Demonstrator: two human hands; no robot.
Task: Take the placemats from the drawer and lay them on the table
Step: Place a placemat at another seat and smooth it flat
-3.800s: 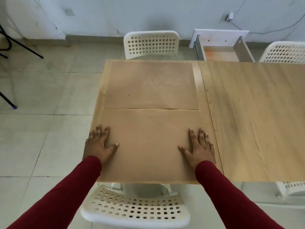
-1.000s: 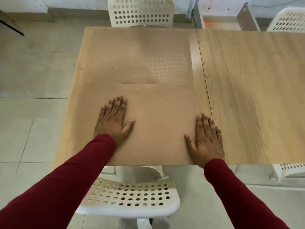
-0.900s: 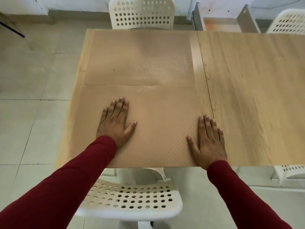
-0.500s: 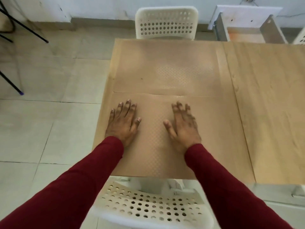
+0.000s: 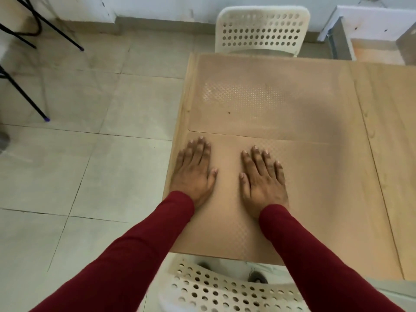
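Where the wooden surface (image 5: 391, 167) meets the tiled floor (image 5: 67, 167), two tan placemats lie edge to edge on it, the far placemat (image 5: 270, 95) beyond the near placemat (image 5: 326, 199); two white perforated chairs stand at either end, and the left hand (image 5: 193, 174) and right hand (image 5: 263, 183) press flat on the near one, fingers straight, grasping nothing

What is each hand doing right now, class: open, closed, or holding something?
Left hand: open, flat on the near placemat.
Right hand: open, flat on the same placemat.
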